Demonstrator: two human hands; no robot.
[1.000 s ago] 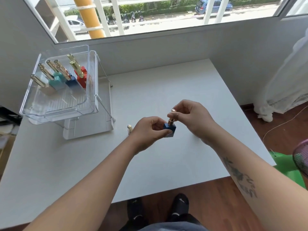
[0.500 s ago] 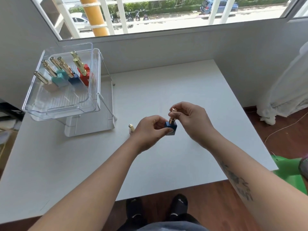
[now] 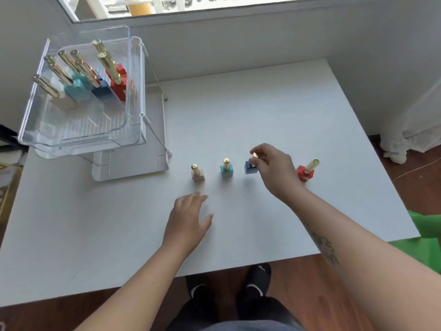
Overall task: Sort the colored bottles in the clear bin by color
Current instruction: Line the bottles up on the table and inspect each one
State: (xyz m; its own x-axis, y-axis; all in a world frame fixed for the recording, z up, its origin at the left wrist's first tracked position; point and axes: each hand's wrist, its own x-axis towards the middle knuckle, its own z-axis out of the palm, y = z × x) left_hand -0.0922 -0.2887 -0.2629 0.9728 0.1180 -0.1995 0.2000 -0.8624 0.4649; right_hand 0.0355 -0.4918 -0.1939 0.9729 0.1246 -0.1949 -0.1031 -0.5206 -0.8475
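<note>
On the plain white table stand four square-based bottles with gold caps: a beige bottle, a teal bottle, a dark blue bottle and a red bottle. The clear plastic bin shows ribbed lines across its floor and holds beige, teal, blue and red bottles.

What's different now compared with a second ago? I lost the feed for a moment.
The left hand let go of the blue bottle and dropped open toward the table. The right hand alone pinches its gold cap, with the bottle standing in a row between the teal bottle and red bottle. The clear bin keeps its bottles.
</note>
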